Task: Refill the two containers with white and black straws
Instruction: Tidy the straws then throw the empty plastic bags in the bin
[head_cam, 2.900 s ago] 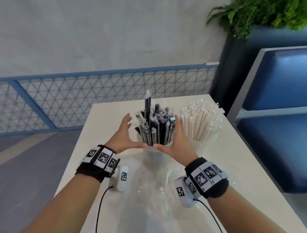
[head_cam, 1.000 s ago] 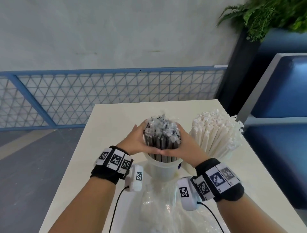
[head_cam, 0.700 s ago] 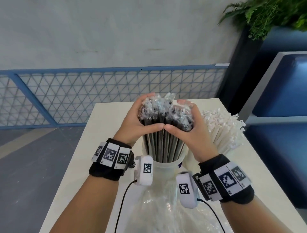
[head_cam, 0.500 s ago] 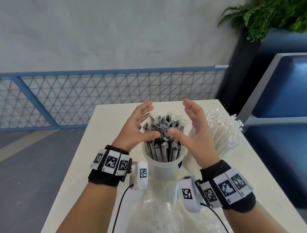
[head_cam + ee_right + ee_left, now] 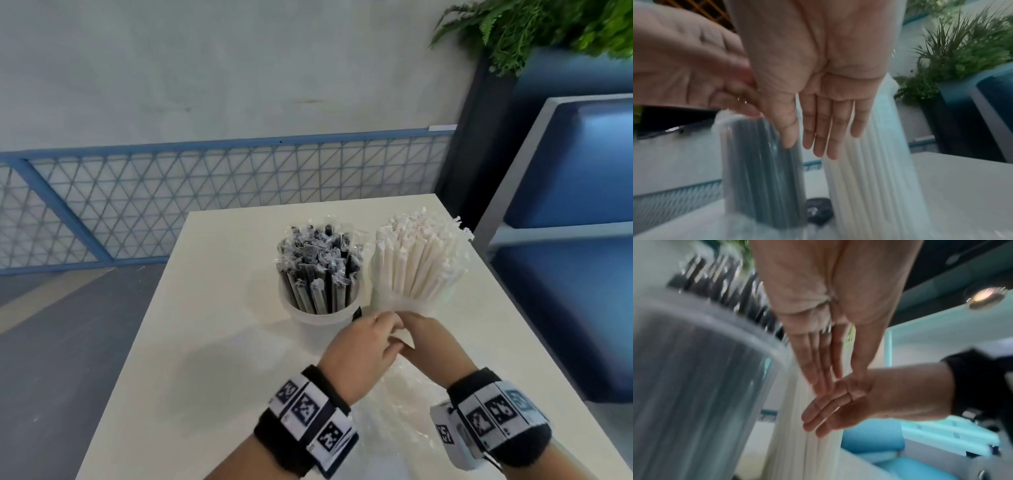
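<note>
Black wrapped straws [image 5: 317, 263] stand packed in a translucent white cup [image 5: 318, 317] mid-table. Just right of it, white paper-wrapped straws [image 5: 418, 253] fan out of a second clear container [image 5: 376, 294]. My left hand [image 5: 380, 329] and right hand [image 5: 412, 329] meet low in front of the white straws' container, fingertips touching each other. The wrist views show the left hand [image 5: 824, 374] and the right hand [image 5: 818, 138] with straight fingers and bare palms, holding nothing. The base of the white straws' container is hidden behind my hands.
A crumpled clear plastic bag [image 5: 404, 407] lies on the white table [image 5: 212, 342] between my wrists. A small dark object [image 5: 819, 211] sits between the two cups. A blue bench [image 5: 575, 274] stands right of the table, with a planter [image 5: 548, 31] behind.
Both hands lifted the black straw bundle, dropped it back into its cup and let go. They then moved down and right, coming together in front of the white straws.
</note>
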A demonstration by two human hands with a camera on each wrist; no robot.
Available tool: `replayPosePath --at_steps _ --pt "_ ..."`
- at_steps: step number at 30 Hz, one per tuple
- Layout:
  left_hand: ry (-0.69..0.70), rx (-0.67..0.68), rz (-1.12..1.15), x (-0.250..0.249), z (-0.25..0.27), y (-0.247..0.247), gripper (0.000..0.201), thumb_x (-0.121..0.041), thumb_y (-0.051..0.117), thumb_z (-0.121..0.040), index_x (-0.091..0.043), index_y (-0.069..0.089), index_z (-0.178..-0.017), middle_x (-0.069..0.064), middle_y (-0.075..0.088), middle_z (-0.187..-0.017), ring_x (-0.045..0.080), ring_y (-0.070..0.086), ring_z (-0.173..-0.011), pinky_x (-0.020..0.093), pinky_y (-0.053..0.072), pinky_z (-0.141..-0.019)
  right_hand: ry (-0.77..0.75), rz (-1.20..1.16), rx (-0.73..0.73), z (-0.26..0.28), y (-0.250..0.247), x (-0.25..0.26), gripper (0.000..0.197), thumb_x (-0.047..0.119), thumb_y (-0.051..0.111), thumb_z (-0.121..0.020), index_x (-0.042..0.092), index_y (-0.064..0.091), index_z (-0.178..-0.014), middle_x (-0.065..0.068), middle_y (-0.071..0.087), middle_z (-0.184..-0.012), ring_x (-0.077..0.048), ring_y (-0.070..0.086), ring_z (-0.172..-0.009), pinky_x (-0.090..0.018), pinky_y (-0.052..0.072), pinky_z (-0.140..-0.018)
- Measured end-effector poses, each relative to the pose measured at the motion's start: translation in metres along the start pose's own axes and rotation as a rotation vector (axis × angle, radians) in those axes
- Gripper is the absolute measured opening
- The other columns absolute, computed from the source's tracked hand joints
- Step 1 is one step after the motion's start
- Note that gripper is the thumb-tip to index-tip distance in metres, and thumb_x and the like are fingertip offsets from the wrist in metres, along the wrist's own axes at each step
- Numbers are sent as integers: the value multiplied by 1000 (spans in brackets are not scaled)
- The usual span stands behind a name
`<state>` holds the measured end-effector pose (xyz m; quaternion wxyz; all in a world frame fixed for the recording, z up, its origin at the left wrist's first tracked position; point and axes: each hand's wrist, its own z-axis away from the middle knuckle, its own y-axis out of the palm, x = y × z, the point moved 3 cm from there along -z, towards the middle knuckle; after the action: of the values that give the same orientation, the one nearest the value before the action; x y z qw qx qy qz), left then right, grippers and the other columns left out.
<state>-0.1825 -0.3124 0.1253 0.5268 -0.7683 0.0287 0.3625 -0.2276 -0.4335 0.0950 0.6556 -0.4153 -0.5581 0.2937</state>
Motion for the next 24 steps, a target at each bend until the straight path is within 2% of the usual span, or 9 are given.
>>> replayPosePath --at_steps 2,3,6,9,11,15,19,22,24 --pt "-155 273 -103 20 -9 35 43 -17 52 -90 -4 41 -130 16 50 -130 29 49 -118 38 40 -98 54 79 162 2 17 -12 47 23 57 -88 21 44 -134 2 52 -136 -17 55 -116 -25 40 -96" --pt "-199 368 -173 29 -11 50 50 -16 52 -89 0 34 -134 19 46 -134 32 45 -123 38 36 -101 55 119 223 2 25 -17 55 25 57 -88 23 36 -139 4 45 -143 -17 51 -121 -27 36 -101" --pt "-299 490 -361 53 -10 85 56 -15 52 -88 5 28 -134 23 41 -135 34 40 -126 40 33 -103 80 206 361 2 45 -29 70 27 58 -87 28 19 -146 7 30 -152 -17 44 -130 -37 25 -111" --pt "-361 478 -462 68 -7 100 49 -11 51 -86 1 33 -130 19 43 -133 33 44 -122 41 35 -100 114 247 448 3 59 -38 75 24 60 -86 29 17 -147 10 24 -154 -14 33 -137 -47 14 -114" --pt "-327 473 -504 71 -6 101 43 -8 53 -85 -1 40 -125 17 45 -129 33 45 -120 40 34 -100 117 291 473 4 65 -41 73 24 63 -84 30 24 -144 7 26 -152 -15 31 -138 -48 12 -115" --pt "-238 494 -492 73 1 98 29 -4 50 -86 -4 51 -115 16 53 -119 33 51 -111 37 32 -97 88 364 462 2 70 -36 52 25 62 -84 23 43 -133 -2 45 -136 -22 43 -127 -40 25 -109" --pt "-203 429 -399 69 15 76 21 -15 51 -87 -10 59 -107 9 57 -114 25 52 -110 34 20 -108 99 239 462 2 73 -30 31 21 55 -87 16 59 -117 -5 63 -119 -24 57 -111 -31 42 -93" --pt "-128 294 -200 57 32 31 27 -26 55 -88 -12 62 -110 4 62 -113 18 55 -105 25 33 -95 65 138 425 4 71 -22 23 19 57 -85 16 64 -107 -1 66 -103 -17 59 -91 -20 40 -75" --pt "-98 131 -61 52 51 -6 23 -30 57 -88 -15 66 -103 -3 66 -102 3 56 -93 16 37 -82 30 53 396 6 70 -14 11 14 57 -83 22 65 -83 5 61 -80 -11 53 -73 -15 38 -65"
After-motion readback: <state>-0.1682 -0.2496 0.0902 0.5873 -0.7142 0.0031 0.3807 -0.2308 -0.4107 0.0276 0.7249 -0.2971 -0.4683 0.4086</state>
